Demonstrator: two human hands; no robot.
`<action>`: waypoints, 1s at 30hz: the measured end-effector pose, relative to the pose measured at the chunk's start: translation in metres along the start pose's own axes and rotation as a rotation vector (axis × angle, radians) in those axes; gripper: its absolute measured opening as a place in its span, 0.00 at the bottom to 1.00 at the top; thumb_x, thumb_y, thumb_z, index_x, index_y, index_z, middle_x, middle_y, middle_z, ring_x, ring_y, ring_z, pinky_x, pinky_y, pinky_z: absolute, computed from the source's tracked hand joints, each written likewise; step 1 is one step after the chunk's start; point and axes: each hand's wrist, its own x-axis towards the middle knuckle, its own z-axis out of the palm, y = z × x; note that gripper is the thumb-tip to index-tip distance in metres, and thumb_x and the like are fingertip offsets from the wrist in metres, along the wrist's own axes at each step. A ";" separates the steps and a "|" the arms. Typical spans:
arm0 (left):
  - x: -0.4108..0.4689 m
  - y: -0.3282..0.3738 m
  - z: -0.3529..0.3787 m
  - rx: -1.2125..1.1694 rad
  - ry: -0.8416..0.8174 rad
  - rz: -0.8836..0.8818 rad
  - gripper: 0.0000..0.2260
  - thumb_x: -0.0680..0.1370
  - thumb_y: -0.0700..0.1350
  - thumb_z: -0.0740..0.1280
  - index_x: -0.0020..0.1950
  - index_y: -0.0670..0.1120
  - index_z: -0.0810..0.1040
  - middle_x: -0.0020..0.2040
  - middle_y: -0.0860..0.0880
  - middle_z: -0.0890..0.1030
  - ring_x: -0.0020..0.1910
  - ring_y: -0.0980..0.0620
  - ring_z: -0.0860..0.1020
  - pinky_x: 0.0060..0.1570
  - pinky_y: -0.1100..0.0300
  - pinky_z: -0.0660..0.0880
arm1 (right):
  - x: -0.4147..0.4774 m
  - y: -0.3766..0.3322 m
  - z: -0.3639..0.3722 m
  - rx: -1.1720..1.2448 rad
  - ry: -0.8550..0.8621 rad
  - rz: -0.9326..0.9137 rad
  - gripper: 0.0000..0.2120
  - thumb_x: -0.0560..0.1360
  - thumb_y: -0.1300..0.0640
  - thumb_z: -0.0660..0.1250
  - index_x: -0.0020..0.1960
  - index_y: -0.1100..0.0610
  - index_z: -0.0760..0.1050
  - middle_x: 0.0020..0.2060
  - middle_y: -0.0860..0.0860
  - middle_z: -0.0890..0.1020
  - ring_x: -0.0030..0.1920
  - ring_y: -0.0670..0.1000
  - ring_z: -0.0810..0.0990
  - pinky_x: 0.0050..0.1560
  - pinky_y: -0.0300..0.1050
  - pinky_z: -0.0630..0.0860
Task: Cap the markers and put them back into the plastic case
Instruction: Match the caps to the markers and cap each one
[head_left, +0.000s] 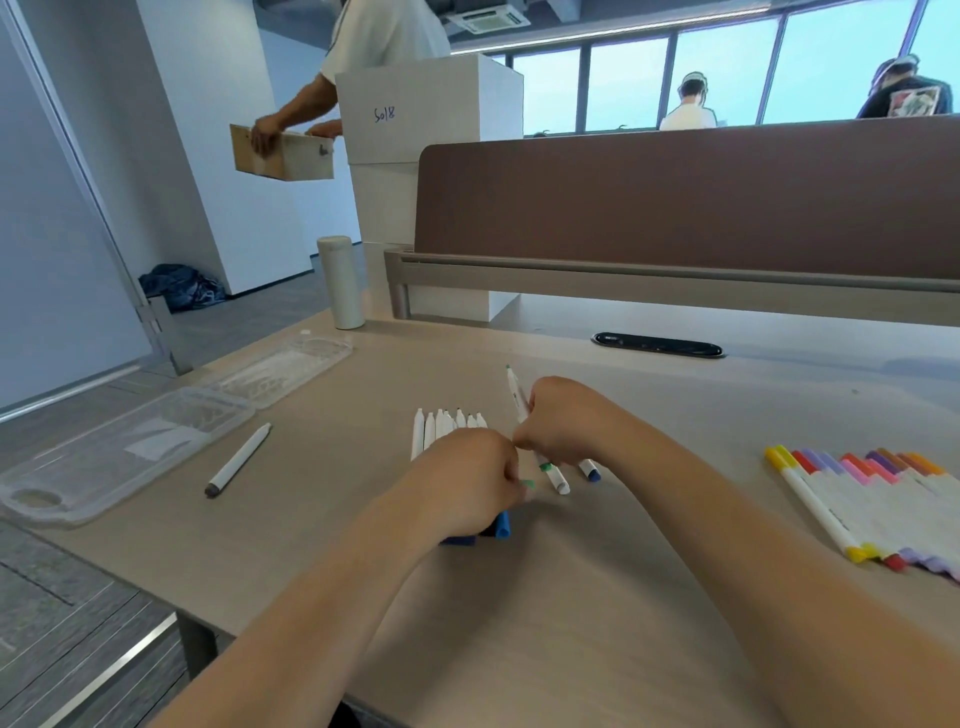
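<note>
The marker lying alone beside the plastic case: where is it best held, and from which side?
Take the lone marker at mid-barrel, from above, grip across its length. It lies flat and slanted on the desk, dark end nearest, apart from the case, so both long sides are free.

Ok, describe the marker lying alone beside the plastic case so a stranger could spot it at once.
Find the clear plastic case open at the desk's left edge. Just right of its nearer tray one marker lies slanted by itself. Unlike the white row mid-desk and the colourful batch at right, it has no neighbours and a dark grey near end.
</note>
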 end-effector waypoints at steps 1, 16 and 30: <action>0.001 -0.003 -0.002 -0.080 0.037 -0.011 0.15 0.78 0.52 0.67 0.44 0.40 0.81 0.39 0.41 0.79 0.39 0.48 0.74 0.35 0.59 0.62 | 0.000 0.001 0.000 0.001 0.002 -0.001 0.06 0.72 0.59 0.67 0.41 0.59 0.71 0.33 0.54 0.74 0.31 0.51 0.72 0.33 0.44 0.68; 0.020 -0.054 -0.026 -1.322 0.481 -0.364 0.04 0.80 0.41 0.66 0.53 0.44 0.79 0.38 0.45 0.86 0.35 0.50 0.77 0.32 0.58 0.67 | -0.034 -0.025 -0.011 0.203 -0.264 -0.222 0.11 0.77 0.56 0.62 0.50 0.65 0.77 0.29 0.54 0.81 0.28 0.51 0.75 0.31 0.40 0.72; 0.013 -0.048 -0.024 -1.239 0.465 -0.339 0.03 0.79 0.43 0.66 0.51 0.46 0.79 0.40 0.49 0.86 0.42 0.50 0.85 0.38 0.56 0.72 | -0.034 -0.029 -0.005 0.142 -0.318 -0.270 0.12 0.79 0.55 0.62 0.53 0.62 0.78 0.31 0.56 0.81 0.31 0.52 0.75 0.32 0.40 0.71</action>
